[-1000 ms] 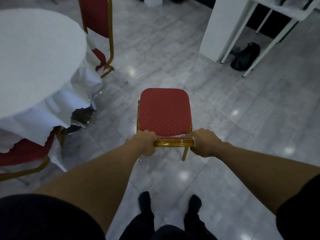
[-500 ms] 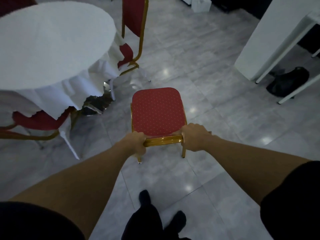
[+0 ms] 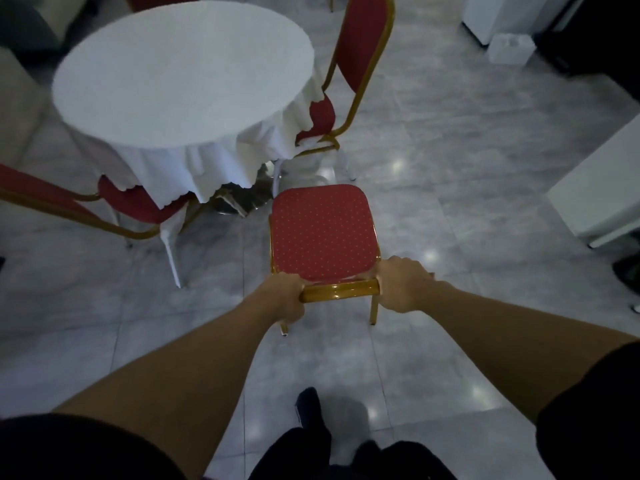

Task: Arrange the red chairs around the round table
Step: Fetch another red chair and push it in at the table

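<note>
Two hands on one chair. Left hand (image 3: pixel 285 299) and right hand (image 3: pixel 403 285) are each closed around the gold top rail (image 3: pixel 337 292) of the chair's back, one at each end, rail bare between them. The chair (image 3: pixel 322 232) is seen from above and behind: red dotted seat ahead of the hands, two rear legs below the rail. Whether the legs touch the floor (image 3: pixel 467 161) I cannot tell.

Round table (image 3: pixel 180 69), under a white cloth (image 3: pixel 221 164), lies ahead and to the left of the held chair. The seat's front edge sits just short of the cloth's hanging hem, near but not under it.

Two other red chairs are already at the table: one at its right side (image 3: pixel 360 53), seat partly under the cloth; one at the near-left (image 3: pixel 138 206), likewise tucked.

Key relation: the seat's front-to-back line points straight ahead of the person, while the table centre lies off to the left of that line. Judgement: the chair needs to swing left, so the right hand would push further forward than the left, then slide in between the two seated chairs. The gap there looks open.
</note>
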